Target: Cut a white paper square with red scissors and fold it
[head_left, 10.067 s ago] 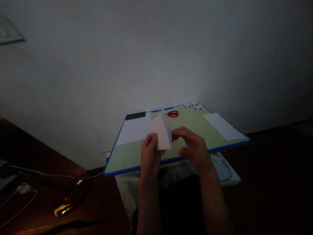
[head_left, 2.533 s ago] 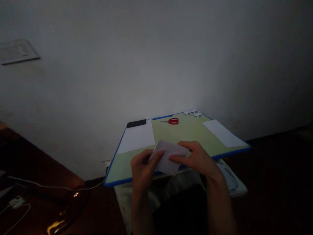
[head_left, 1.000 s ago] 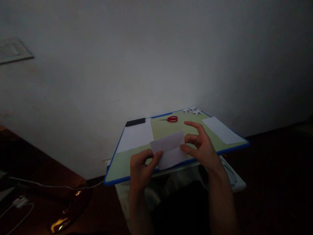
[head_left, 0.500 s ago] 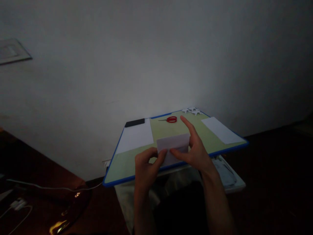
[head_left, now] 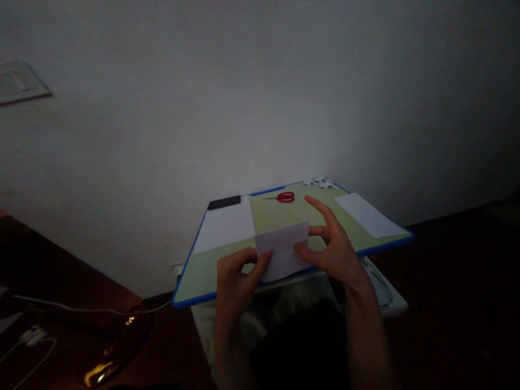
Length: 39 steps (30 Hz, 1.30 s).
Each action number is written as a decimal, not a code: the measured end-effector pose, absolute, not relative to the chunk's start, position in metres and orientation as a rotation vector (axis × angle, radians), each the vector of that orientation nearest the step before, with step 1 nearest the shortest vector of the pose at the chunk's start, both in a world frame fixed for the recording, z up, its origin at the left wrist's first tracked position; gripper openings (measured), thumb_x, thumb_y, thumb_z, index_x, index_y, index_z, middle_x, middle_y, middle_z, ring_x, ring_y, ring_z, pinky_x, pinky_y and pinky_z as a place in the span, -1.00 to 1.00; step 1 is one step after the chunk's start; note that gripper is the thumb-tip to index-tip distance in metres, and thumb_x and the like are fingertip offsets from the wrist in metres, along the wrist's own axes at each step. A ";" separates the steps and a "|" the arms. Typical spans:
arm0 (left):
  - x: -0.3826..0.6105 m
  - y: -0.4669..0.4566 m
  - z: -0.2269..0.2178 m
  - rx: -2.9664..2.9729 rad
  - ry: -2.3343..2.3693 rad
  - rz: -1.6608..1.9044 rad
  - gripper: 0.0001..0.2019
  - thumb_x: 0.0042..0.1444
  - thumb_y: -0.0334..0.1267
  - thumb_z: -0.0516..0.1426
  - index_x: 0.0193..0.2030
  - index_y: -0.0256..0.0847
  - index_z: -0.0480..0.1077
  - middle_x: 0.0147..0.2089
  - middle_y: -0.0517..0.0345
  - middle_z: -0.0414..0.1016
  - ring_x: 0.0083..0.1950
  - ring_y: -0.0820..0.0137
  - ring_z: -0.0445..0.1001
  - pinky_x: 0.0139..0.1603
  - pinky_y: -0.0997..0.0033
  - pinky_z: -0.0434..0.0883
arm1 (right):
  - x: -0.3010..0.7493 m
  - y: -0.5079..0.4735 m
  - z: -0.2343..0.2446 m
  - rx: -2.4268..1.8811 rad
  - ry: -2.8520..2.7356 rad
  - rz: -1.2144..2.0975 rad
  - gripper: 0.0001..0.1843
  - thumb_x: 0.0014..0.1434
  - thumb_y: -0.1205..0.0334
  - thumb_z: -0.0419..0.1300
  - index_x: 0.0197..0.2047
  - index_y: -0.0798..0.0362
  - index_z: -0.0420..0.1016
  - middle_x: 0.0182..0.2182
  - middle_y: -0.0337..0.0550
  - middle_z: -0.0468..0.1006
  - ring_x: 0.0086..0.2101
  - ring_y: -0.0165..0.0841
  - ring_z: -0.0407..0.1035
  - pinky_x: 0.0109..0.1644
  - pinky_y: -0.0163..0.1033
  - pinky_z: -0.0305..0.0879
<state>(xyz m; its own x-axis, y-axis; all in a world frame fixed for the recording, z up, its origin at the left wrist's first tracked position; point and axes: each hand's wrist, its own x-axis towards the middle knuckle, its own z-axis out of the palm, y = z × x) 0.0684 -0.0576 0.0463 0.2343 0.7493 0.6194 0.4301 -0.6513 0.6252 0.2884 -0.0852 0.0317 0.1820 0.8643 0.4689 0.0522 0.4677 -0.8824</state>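
Observation:
A small sheet of white paper (head_left: 283, 248) with a crease across its middle is held up above the near edge of the table. My left hand (head_left: 239, 276) pinches its left side, thumb in front and fingers behind. On the right edge, my right hand (head_left: 335, 246) grips the paper between thumb and a finger, while the index finger stretches away from it. Beyond the paper, red-handled scissors (head_left: 284, 197) lie with their blades pointing left.
The green tabletop (head_left: 203, 276) has a blue rim and stands against a wall. A large white sheet (head_left: 227, 225) lies at left under a dark flat block (head_left: 224, 202). Another white sheet (head_left: 368, 215) is at right; white paper cutouts (head_left: 320, 183) are piled at the back.
Both thumbs have slid outward from the middle of the paper toward its sides. My right hand has shifted slightly right, and the paper a little left.

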 end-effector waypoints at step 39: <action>0.090 -0.068 0.051 1.864 1.178 1.365 -0.78 -0.03 -0.16 0.30 -0.45 -0.32 0.63 -0.49 0.08 0.61 -0.47 0.34 0.49 -0.47 0.47 0.39 | 0.261 -0.084 0.039 -0.916 -1.438 0.675 0.14 0.10 0.32 0.46 0.60 -0.15 -0.03 -0.31 -0.20 0.54 -0.43 -0.25 0.44 -0.42 -0.19 0.45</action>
<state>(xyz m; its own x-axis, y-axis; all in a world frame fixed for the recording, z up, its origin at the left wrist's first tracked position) 0.0905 -0.0678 0.0512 0.1038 0.8795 0.4645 0.3307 -0.4709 0.8178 0.2611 -0.0840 0.0394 0.0542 0.8492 0.5253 0.1382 0.5146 -0.8462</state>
